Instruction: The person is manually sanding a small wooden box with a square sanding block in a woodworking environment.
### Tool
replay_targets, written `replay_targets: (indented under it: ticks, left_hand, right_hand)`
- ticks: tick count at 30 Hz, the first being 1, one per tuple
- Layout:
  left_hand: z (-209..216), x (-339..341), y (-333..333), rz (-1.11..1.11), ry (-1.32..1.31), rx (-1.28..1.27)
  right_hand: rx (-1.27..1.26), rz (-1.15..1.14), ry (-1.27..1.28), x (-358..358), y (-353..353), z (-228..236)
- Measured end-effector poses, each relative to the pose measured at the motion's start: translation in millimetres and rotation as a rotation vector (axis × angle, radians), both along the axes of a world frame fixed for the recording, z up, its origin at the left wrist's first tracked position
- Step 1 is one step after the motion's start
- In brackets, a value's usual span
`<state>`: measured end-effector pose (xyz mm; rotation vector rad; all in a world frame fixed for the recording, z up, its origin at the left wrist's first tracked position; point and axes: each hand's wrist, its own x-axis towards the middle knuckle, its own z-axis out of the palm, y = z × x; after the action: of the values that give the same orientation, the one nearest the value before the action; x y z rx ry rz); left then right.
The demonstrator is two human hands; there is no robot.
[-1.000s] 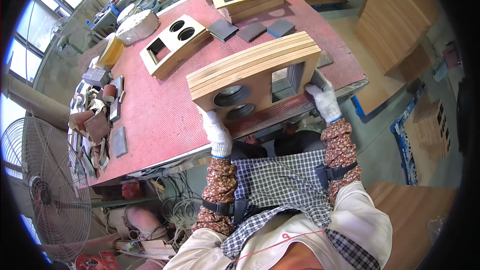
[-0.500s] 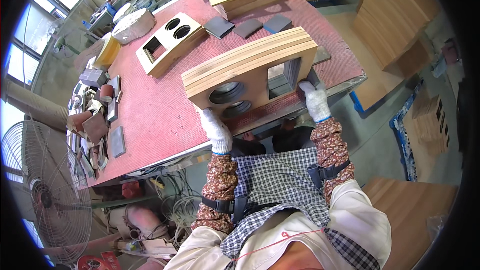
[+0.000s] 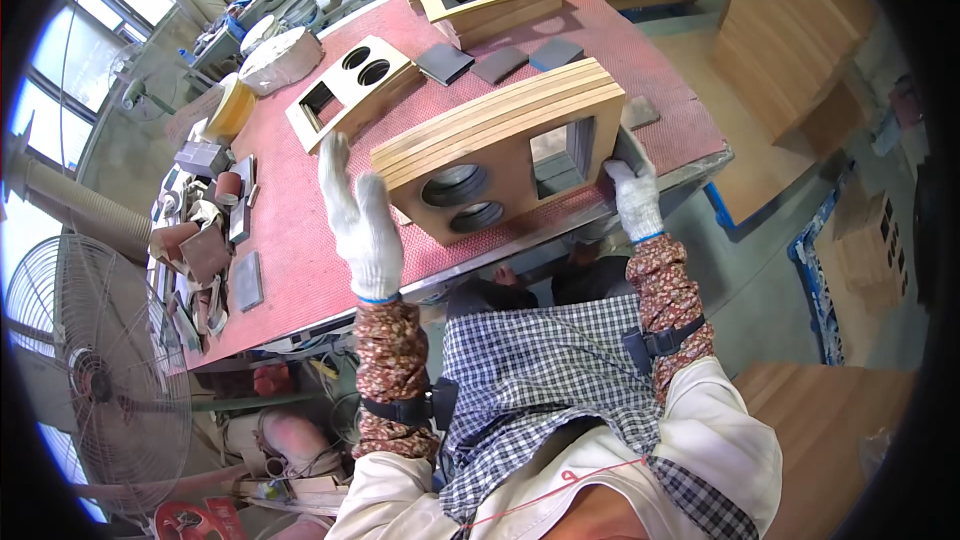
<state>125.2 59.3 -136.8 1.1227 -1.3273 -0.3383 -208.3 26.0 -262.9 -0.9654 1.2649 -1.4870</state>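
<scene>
A stack of wooden panels [image 3: 510,160] stands on edge near the front of the table. Two round holes and one rectangular opening run through it. My left hand [image 3: 362,230], in a white knit glove, is raised just beside the stack's left end. Its fingers are spread and hold nothing. At the stack's lower right corner, my gloved right hand [image 3: 636,198] is closed round a grey sanding pad [image 3: 632,152], which lies against the right end of the panels. Its fingertips are partly hidden.
On the red ribbed tabletop [image 3: 290,260] are two more stacks of cut panels [image 3: 350,90], [image 3: 490,2] and several grey pads [image 3: 500,65]. Sandpaper and blocks [image 3: 205,250] crowd the left edge. A caged fan [image 3: 95,385] stands left; wooden boards [image 3: 790,40] stand right.
My left hand has let go of the stack's lower left corner and moved left and up, its fingers spreading. My right hand stays at the right end with the pad.
</scene>
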Motion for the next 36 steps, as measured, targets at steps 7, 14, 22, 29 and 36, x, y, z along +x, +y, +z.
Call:
replay_targets:
  ticks: [7,14,22,29,36]
  left_hand:
    - [86,-60,-26,-0.039,-0.838,-0.018]
    - [65,-107,-68,-0.235,-1.013,0.154]
    - [53,-112,-70,-0.174,-1.074,0.146]
    - [57,-114,-63,-0.193,-1.084,0.194]
    - [54,-117,-63,-0.164,-1.095,0.163]
  right_hand:
    - [-0.157,-0.229,0.109,8,77,19]
    - [-0.462,-0.032,0.966,29,109,43]
    - [-0.515,-0.083,1.175,44,48,28]
    - [0.053,0.411,1.453,61,38,52]
    - [0.156,0.498,1.572,68,27,53]
